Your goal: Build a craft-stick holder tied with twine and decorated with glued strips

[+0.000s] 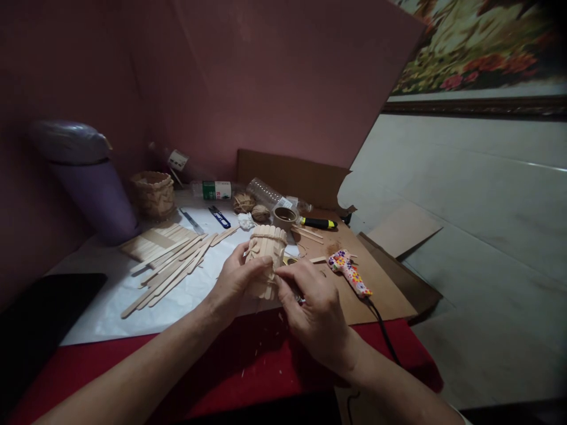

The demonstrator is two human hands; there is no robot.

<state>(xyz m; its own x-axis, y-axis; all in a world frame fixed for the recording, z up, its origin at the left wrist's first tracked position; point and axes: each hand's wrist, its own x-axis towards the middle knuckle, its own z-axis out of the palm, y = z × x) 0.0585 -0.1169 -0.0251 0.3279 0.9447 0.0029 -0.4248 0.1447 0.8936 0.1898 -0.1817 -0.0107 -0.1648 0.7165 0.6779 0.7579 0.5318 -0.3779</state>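
Observation:
A small cup made of upright craft sticks (267, 241), with twine around its upper part, is held above the table's front edge. My left hand (237, 274) grips it from the left, the thumb across its front. My right hand (312, 295) is closed at the cup's right side, thumb and forefinger pinched together near its surface. Something partly hidden and shiny shows by the right fingers; I cannot make out what it is.
Loose craft sticks (170, 265) lie on white paper at left. Behind are a woven pot (153, 195), twine balls (243, 202), a tape roll (284, 217) and plastic bottles (266, 192). A patterned glue gun (349, 273) with a cord rests on cardboard (381, 289) at right.

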